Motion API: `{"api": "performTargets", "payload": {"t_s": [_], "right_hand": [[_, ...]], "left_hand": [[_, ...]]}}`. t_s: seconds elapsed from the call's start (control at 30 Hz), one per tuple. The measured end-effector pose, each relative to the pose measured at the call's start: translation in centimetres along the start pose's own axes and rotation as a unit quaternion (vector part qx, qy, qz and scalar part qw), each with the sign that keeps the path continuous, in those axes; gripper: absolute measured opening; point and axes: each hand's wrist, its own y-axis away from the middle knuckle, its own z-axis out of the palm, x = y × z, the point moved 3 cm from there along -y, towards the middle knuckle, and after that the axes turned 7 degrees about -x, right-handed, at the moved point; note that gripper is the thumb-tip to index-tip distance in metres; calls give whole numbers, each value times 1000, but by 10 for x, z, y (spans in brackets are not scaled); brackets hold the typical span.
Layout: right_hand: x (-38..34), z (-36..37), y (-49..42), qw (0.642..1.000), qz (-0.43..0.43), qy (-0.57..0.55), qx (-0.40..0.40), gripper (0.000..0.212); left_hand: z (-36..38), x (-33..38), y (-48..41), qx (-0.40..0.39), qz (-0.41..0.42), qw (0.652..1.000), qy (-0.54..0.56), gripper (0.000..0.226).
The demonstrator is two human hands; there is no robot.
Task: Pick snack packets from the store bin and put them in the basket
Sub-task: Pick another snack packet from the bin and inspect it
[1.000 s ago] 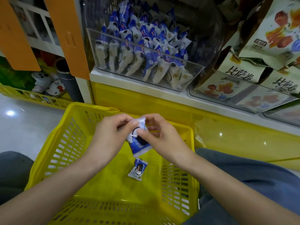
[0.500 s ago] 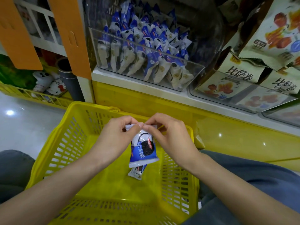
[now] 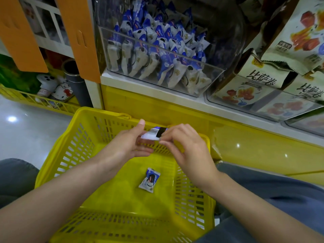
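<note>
A yellow plastic basket (image 3: 57,165) stands on the floor in front of me. One blue-and-white snack packet (image 3: 149,180) lies flat on its bottom. Above the basket's far side, both hands hold a second snack packet (image 3: 154,132), tipped nearly flat. My left hand (image 3: 126,146) has it between thumb and fingers at its left end. My right hand (image 3: 185,146) pinches its right end. The clear store bin (image 3: 208,81) on the shelf above is packed with several more blue-and-white packets (image 3: 157,55).
A second clear bin (image 3: 245,109) at the right holds larger pale snack bags (image 3: 259,79). An orange panel (image 3: 77,35) and a grey tube (image 3: 75,81) stand at the left, with a low yellow rack of toys (image 3: 52,92). My knees flank the basket.
The held packet hung upright facing me; now it is tipped nearly flat and raised. My hands have shifted toward the basket's far rim, uncovering the packet on the bottom.
</note>
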Motion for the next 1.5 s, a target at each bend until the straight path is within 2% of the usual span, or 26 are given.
{"api": "performTargets", "payload": {"t_s": [0.1, 0.2, 0.27, 0.33, 0.4, 0.47, 0.53, 0.57, 0.6, 0.7, 0.73, 0.8, 0.87, 0.9, 1.03, 1.17, 1.27, 1.37, 1.5], "right_hand": [[-6, 8, 5, 996, -61, 45, -48, 19], [-8, 10, 5, 992, -82, 51, -77, 15], [-8, 10, 4, 998, -29, -3, -63, 16], [-5, 9, 1, 989, 88, -113, -30, 13], [1, 10, -3, 946, 222, -235, -12, 13], [9, 14, -6, 869, 327, -369, -27, 18], [12, 15, -8, 790, 376, -480, -59, 25], [12, 15, -8, 763, 379, -518, -76, 27], [10, 14, -9, 751, 371, -538, -91, 27], [8, 14, -10, 771, 348, -522, -106, 25], [9, 15, -10, 774, 348, -521, -97, 26], [12, 17, -9, 765, 352, -536, -67, 23], [12, 18, -9, 749, 353, -559, -46, 16], [13, 18, -8, 745, 352, -565, -44, 11], [14, 19, -4, 747, 353, -561, -59, 6], [17, 20, -2, 753, 363, -546, -61, 27], [16, 22, -3, 765, 356, -535, -47, 40], [11, 23, -4, 786, 333, -518, -55, 35], [6, 24, -5, 811, 310, -491, -80, 31]], "left_hand": [[-1, -4, 4, -20, 11, 999, 39, 19], [0, -5, 7, 5, 14, 999, 31, 12], [0, -1, 8, 18, 35, 999, 27, 18], [0, 3, 8, 40, 57, 998, 8, 30], [1, 5, 8, 44, 70, 997, -4, 35], [3, 4, 8, 32, 76, 997, -2, 37], [4, 3, 8, 33, 89, 995, -10, 38], [3, 3, 7, 35, 99, 994, -16, 38], [3, 4, 7, 37, 112, 993, -25, 37], [3, 6, 8, 65, 174, 976, -114, 34], [3, 6, 9, 92, 204, 956, -188, 37], [3, 8, 13, 143, 259, 892, -343, 42], [4, 8, 16, 145, 297, 840, -430, 39], [6, 7, 16, 132, 304, 829, -450, 37], [6, 3, 12, 96, 289, 845, -440, 33], [5, 3, 9, 72, 288, 849, -437, 29], [6, 4, 8, 70, 302, 839, -448, 28], [7, 5, 9, 85, 302, 822, -476, 32], [8, 10, 13, 85, 293, 804, -510, 26]]}}
